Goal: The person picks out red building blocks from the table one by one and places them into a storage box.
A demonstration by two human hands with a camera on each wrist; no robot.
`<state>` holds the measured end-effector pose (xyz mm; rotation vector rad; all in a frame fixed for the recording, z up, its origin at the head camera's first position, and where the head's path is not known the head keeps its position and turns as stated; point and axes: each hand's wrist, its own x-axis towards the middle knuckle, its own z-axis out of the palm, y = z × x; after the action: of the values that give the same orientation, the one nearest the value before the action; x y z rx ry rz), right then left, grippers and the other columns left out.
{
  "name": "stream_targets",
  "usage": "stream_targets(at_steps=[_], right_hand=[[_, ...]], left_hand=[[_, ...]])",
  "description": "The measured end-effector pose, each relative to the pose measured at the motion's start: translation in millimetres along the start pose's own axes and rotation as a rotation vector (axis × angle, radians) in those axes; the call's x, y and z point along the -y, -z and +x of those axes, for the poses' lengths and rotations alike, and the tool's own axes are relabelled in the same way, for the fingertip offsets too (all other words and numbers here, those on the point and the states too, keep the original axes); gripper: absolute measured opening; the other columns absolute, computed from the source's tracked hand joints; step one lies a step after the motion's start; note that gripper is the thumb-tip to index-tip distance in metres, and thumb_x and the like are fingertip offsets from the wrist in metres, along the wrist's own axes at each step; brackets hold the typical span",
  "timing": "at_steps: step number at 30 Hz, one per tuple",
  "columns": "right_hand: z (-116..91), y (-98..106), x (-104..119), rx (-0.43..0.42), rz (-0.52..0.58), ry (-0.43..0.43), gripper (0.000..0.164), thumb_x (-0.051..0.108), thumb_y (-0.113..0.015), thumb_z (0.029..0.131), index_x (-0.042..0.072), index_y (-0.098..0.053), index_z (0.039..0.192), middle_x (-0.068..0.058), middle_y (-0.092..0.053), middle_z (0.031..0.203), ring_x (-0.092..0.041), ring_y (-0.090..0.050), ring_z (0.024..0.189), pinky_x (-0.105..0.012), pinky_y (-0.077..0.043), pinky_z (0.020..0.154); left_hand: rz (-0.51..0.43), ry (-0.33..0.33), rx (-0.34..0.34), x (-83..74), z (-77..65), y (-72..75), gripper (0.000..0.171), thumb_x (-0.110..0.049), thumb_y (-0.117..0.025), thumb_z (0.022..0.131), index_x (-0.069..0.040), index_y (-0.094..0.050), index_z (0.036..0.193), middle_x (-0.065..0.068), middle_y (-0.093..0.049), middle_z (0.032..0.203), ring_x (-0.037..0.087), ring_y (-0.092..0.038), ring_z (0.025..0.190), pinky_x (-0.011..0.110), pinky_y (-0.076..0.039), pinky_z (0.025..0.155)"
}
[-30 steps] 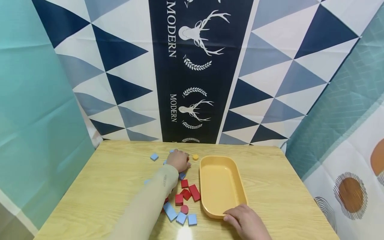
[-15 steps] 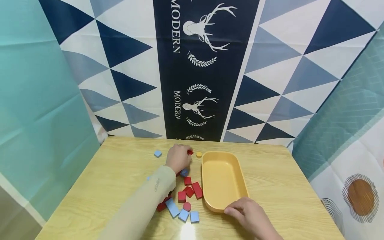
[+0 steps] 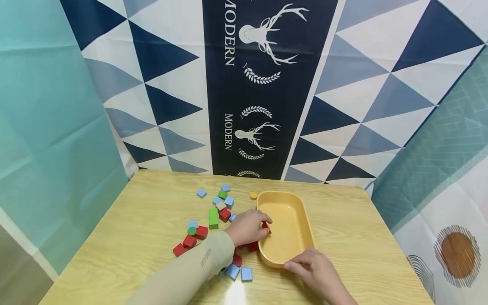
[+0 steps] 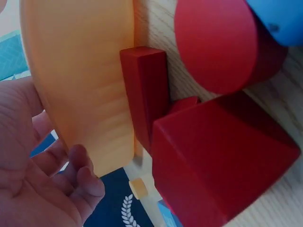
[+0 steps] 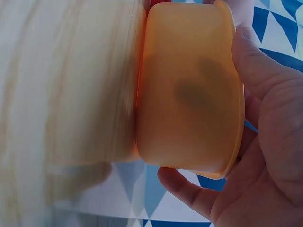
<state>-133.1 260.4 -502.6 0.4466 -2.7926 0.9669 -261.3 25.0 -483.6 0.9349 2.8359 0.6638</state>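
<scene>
My left hand (image 3: 248, 226) is over the left rim of a yellow-orange tray (image 3: 287, 224), its fingertips inside. Between finger and thumb it pinches a small red block (image 3: 267, 227), partly hidden by the fingers; in the left wrist view the hand (image 4: 42, 165) shows but the block does not. At the tray's near right corner my right hand (image 3: 314, 271) grips the rim, thumb on the near side. The right wrist view has that hand (image 5: 270, 127) around the tray's end wall (image 5: 189, 90). Red blocks (image 4: 222, 156) lie under the left wrist, beside the tray.
Left of the tray, blocks are scattered: a green block (image 3: 213, 218), red blocks (image 3: 189, 242), blue blocks (image 3: 246, 274) and a red disc (image 3: 237, 260). A small yellow disc (image 3: 253, 195) lies by the tray's far left corner. Patterned cloth (image 3: 171, 106) hangs behind the table (image 3: 343, 237).
My left hand has come from the far blocks toward me and rightward, bringing a red block over the tray. The right hand stays at the rim. Blocks under the left arm are uncovered.
</scene>
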Motion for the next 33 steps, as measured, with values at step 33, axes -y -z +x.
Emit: stream_targets(at_steps=[33], right_hand=[[-2.8, -6.3, -0.3, -0.051, -0.004, -0.026, 0.013, 0.042, -0.085, 0.088, 0.031, -0.084, 0.082, 0.026, -0.069, 0.082, 0.008, -0.057, 0.081, -0.021, -0.054, 0.071]], left_hand=[[0.349, 0.154, -0.022, 85.9, -33.8, 36.0, 0.036, -0.026, -0.091, 0.088, -0.014, -0.080, 0.120, 0.007, -0.069, 0.114, 0.021, -0.067, 0.101, 0.038, -0.064, 0.092]])
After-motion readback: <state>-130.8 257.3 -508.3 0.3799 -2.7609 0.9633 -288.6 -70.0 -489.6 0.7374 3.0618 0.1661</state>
